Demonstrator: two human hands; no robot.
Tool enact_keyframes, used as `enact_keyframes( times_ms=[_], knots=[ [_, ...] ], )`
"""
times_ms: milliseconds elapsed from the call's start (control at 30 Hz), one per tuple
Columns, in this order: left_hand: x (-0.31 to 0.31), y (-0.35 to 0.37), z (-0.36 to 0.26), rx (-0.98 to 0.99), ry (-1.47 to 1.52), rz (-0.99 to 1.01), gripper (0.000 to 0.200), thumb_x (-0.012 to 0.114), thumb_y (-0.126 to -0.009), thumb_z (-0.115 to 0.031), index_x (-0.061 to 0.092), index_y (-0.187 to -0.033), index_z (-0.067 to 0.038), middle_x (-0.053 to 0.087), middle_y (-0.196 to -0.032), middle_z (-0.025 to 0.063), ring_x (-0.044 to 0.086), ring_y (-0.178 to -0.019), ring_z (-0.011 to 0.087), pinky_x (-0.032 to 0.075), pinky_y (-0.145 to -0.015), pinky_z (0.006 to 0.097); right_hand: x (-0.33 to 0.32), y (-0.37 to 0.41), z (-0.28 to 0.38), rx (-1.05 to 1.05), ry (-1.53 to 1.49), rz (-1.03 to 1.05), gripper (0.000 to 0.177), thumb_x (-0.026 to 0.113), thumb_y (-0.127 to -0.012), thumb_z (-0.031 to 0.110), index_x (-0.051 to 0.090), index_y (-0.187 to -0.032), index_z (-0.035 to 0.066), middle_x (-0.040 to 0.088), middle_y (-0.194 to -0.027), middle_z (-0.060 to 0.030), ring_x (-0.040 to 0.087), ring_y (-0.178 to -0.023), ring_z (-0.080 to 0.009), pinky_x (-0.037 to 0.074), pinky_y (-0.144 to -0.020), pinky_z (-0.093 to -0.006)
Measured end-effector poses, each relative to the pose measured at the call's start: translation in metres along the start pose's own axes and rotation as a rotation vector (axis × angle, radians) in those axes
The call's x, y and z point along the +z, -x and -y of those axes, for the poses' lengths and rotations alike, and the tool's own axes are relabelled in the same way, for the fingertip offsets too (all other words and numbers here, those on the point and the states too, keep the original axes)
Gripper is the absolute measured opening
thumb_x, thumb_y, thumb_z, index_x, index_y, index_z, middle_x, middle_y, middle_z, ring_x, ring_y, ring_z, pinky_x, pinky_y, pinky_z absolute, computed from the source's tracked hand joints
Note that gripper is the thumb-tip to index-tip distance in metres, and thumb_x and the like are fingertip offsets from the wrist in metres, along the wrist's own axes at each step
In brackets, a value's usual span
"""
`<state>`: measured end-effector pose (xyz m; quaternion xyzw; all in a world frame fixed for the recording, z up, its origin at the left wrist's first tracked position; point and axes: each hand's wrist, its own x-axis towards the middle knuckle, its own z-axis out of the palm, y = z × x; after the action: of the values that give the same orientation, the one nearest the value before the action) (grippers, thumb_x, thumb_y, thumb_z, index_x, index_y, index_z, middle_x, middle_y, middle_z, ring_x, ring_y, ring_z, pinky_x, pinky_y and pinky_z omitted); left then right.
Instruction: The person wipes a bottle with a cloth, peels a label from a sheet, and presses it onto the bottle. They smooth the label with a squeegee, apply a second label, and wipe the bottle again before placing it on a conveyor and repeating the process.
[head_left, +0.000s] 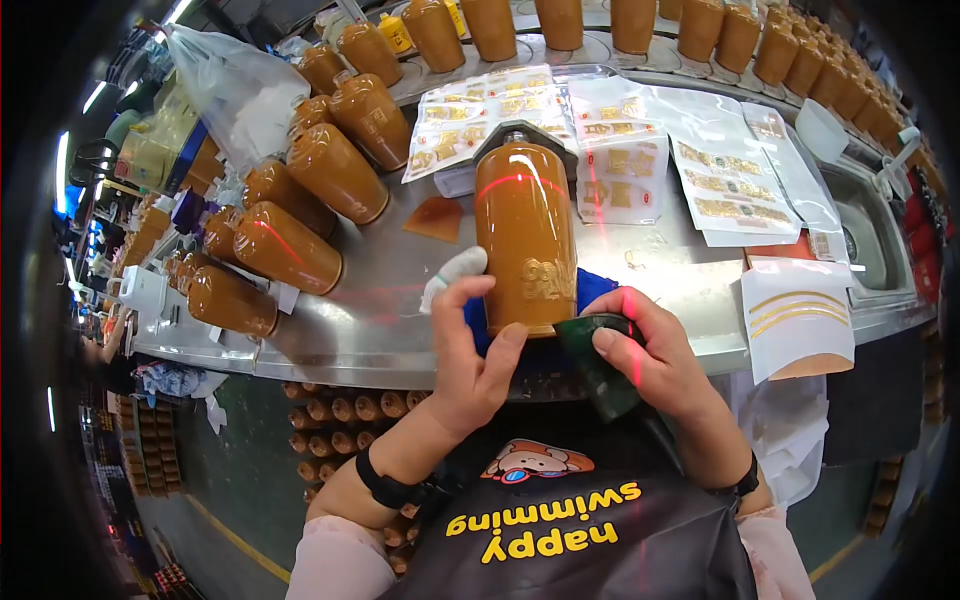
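Observation:
A glossy brown bottle (pixel 525 215) lies on the bench in front of me, its base toward me and its neck in a grey metal holder (pixel 562 150). Gold raised lettering (pixel 545 280) shows on its side near the base. My left hand (pixel 470 345) grips the bottle's lower left edge, with a white cover on one finger and the thumb at the base. Between the thumb and fingers of my right hand (pixel 645 350) is a dark green flat scraper (pixel 605 375), its edge by the bottle's lower right corner. A blue cloth (pixel 595 288) lies partly under the bottle.
Several brown bottles (pixel 335 172) lie at the left. Sheets of gold decals (pixel 735 180) are spread behind and to the right, with a white sheet of curved gold strips (pixel 797 312). More bottles (pixel 560 22) line the conveyor at the back. A sink (pixel 868 235) is at the right.

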<state>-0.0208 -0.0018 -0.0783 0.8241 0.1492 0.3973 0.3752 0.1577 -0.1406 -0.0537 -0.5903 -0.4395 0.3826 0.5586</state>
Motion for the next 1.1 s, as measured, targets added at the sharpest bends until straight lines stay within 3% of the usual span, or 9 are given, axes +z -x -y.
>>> enact_keyframes(
  times_ms=[133,167,300,400,533,767,867,933,1100],
  knots=[
    [-0.016,0.011,0.003,0.581,-0.565,0.032,0.032,0.064,-0.086,-0.011,0.056,-0.116,-0.015,0.053,-0.122,0.0134,0.044,-0.123,0.0265,0.022,-0.112,0.0521,-0.002,0.001,-0.004,0.036,-0.036,-0.008,0.020,0.059,-0.089,0.011,0.059,-0.107,0.001,0.061,-0.083,-0.0042,0.055,-0.076,-0.0100,0.046,-0.069,-0.0266],
    [-0.013,0.016,0.005,0.575,-0.579,-0.005,0.024,0.069,-0.080,-0.013,0.065,-0.102,-0.022,0.062,-0.109,0.0061,0.050,-0.116,0.0266,0.024,-0.109,0.0586,-0.002,0.002,-0.003,0.042,-0.050,-0.013,0.020,0.059,-0.089,0.011,0.059,-0.106,0.001,0.061,-0.083,-0.0034,0.054,-0.075,-0.0094,0.046,-0.069,-0.0263],
    [-0.008,0.002,0.002,0.743,-0.632,0.023,0.024,0.073,-0.074,-0.019,0.068,-0.096,-0.026,0.064,-0.110,0.0014,0.052,-0.114,0.0232,0.023,-0.109,0.0557,-0.004,0.004,-0.001,0.049,-0.005,-0.051,0.018,0.059,-0.089,0.010,0.059,-0.105,0.001,0.060,-0.083,-0.0004,0.052,-0.075,-0.0074,0.045,-0.068,-0.0249],
    [0.003,-0.005,0.000,0.705,-0.480,0.075,0.020,0.067,-0.081,-0.019,0.068,-0.100,-0.025,0.070,-0.099,-0.0034,0.054,-0.118,0.0204,0.026,-0.109,0.0522,-0.008,0.007,-0.007,0.102,-0.072,-0.153,0.013,0.059,-0.089,0.010,0.058,-0.101,0.003,0.058,-0.086,0.0007,0.052,-0.079,-0.0067,0.044,-0.069,-0.0231],
    [0.003,0.001,0.001,0.552,-0.296,-0.098,0.018,0.065,-0.083,-0.015,0.067,-0.101,-0.020,0.069,-0.109,-0.0021,0.053,-0.118,0.0223,0.027,-0.110,0.0523,0.006,0.000,0.002,0.045,-0.224,-0.307,0.017,0.057,-0.094,0.011,0.053,-0.108,0.004,0.057,-0.091,-0.0005,0.053,-0.080,-0.0071,0.045,-0.071,-0.0210],
    [-0.008,0.021,0.009,0.491,-0.312,-0.236,0.017,0.063,-0.085,-0.015,0.065,-0.101,-0.018,0.067,-0.114,0.0006,0.052,-0.116,0.0250,0.026,-0.110,0.0547,-0.004,-0.012,-0.003,-0.067,0.330,-0.338,0.030,0.058,-0.097,0.022,0.053,-0.117,0.000,0.059,-0.099,-0.0046,0.055,-0.089,-0.0149,0.045,-0.079,-0.0272],
    [-0.010,0.017,0.010,0.479,-0.302,-0.208,0.024,0.063,-0.082,-0.013,0.062,-0.106,-0.013,0.063,-0.121,0.0054,0.051,-0.116,0.0286,0.027,-0.107,0.0586,0.026,-0.018,0.003,-0.018,-0.112,-0.558,0.037,0.058,-0.096,0.024,0.053,-0.124,-0.001,0.059,-0.108,-0.0075,0.055,-0.097,-0.0163,0.045,-0.085,-0.0289],
    [-0.002,0.012,0.010,0.503,-0.325,-0.212,0.031,0.062,-0.080,-0.012,0.059,-0.111,-0.011,0.062,-0.122,0.0070,0.051,-0.116,0.0304,0.027,-0.106,0.0599,0.031,-0.017,0.021,0.028,0.346,-0.360,0.037,0.062,-0.092,0.024,0.061,-0.119,-0.002,0.063,-0.109,-0.0150,0.058,-0.089,-0.0211,0.051,-0.075,-0.0334],
    [0.002,0.007,0.009,0.300,-0.360,-0.232,0.065,0.069,-0.077,-0.019,0.045,-0.135,-0.002,0.055,-0.127,0.0209,0.049,-0.120,0.0383,0.021,-0.112,0.0623,0.028,-0.022,0.008,0.035,0.135,-0.420,0.036,0.060,-0.093,0.023,0.060,-0.120,-0.002,0.064,-0.106,-0.0133,0.059,-0.083,-0.0197,0.051,-0.066,-0.0286]
  ],
)
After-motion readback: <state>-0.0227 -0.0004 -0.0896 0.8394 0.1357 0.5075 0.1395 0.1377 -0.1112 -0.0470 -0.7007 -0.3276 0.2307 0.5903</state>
